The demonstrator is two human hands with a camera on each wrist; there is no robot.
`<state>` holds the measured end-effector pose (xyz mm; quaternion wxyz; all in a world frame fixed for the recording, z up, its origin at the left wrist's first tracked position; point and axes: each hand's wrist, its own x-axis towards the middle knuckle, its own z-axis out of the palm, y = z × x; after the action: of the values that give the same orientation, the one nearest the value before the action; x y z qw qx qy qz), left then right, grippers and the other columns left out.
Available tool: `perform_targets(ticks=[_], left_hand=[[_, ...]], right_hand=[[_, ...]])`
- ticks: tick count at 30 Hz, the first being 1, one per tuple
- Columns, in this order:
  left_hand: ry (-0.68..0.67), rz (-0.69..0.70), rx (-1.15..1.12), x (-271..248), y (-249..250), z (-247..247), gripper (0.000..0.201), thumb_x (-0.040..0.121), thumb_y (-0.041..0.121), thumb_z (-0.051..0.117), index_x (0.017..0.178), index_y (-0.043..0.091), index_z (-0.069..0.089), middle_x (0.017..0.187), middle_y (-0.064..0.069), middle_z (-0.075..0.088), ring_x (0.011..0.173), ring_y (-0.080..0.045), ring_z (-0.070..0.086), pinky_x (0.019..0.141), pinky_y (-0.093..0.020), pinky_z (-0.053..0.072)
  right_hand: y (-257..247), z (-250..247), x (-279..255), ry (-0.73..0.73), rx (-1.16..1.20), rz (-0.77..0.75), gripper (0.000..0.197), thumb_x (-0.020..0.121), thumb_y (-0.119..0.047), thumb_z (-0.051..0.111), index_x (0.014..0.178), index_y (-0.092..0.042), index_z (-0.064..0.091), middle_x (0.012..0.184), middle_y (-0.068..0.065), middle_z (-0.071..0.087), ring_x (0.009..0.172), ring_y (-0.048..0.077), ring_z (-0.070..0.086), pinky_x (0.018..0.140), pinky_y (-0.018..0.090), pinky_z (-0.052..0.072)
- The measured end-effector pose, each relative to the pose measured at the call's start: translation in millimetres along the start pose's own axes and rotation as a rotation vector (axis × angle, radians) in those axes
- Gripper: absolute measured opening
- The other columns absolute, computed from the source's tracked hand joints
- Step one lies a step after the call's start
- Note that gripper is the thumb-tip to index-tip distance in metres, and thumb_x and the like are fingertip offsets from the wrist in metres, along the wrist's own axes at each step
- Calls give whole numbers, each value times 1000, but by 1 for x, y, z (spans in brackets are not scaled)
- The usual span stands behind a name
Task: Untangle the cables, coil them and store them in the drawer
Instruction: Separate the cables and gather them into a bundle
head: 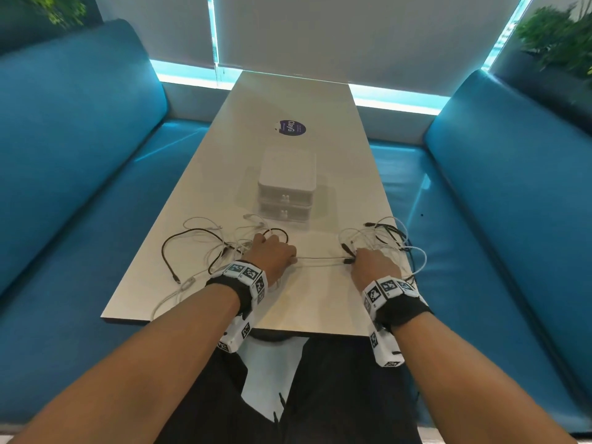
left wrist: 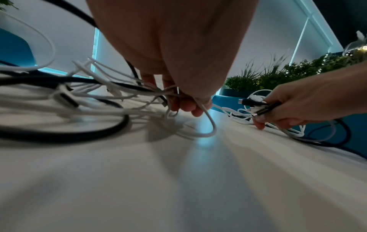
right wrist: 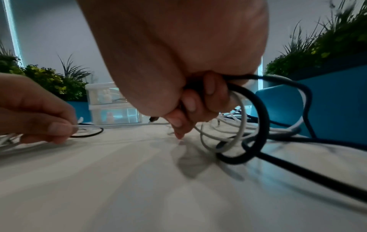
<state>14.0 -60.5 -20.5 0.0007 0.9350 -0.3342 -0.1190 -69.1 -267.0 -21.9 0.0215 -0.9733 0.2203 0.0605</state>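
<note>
Two tangles of white and black cables lie on the pale table. My left hand grips the left tangle; in the left wrist view its fingers curl round several white strands. My right hand grips the right tangle; the right wrist view shows fingers curled round black and white loops. A white cable runs taut between both hands. A small white two-drawer unit stands just beyond the hands, both drawers shut.
Blue bench seats flank the table on both sides. A purple round sticker lies farther up the table. Cable loops from the right tangle hang over the table's right edge. Green plants stand behind the benches.
</note>
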Motion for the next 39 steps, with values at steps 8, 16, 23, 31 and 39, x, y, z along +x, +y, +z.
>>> perform_targets(ticks=[8, 16, 23, 31, 39], left_hand=[[14, -30, 28, -3, 16, -12, 25, 106, 23, 35, 114, 20, 59, 108, -8, 61, 109, -29, 45, 99, -42, 27], [60, 8, 4, 2, 16, -8, 22, 103, 18, 37, 95, 26, 55, 88, 1, 53, 104, -25, 50, 100, -44, 31], [47, 30, 59, 12, 0, 6, 20, 103, 22, 41, 105, 28, 60, 106, 5, 63, 110, -21, 50, 97, -46, 28], [63, 42, 78, 12, 4, 0, 27, 95, 7, 43, 94, 32, 53, 104, 6, 63, 107, -22, 49, 98, -45, 28], [118, 53, 59, 9, 9, 5, 28, 98, 9, 41, 95, 28, 61, 88, 4, 56, 99, -23, 51, 97, -45, 30]], right_hand=[[-40, 5, -8, 128, 204, -143, 35, 101, -20, 38, 135, -15, 39, 101, 14, 65, 88, 34, 65, 75, 45, 55], [-53, 14, -11, 0, 173, -286, 23, 100, -26, 39, 114, -14, 53, 100, 12, 63, 88, 33, 63, 75, 42, 53], [-15, 8, -2, -12, -27, -158, 27, 100, -21, 37, 120, -18, 55, 109, 8, 64, 98, 28, 64, 81, 38, 51], [-31, -1, -3, 43, 126, -148, 27, 99, -20, 38, 123, -16, 50, 105, 11, 63, 94, 32, 64, 77, 40, 52], [-56, 13, -8, -23, 190, -307, 22, 98, -24, 40, 113, -17, 55, 99, 10, 64, 89, 31, 63, 78, 43, 54]])
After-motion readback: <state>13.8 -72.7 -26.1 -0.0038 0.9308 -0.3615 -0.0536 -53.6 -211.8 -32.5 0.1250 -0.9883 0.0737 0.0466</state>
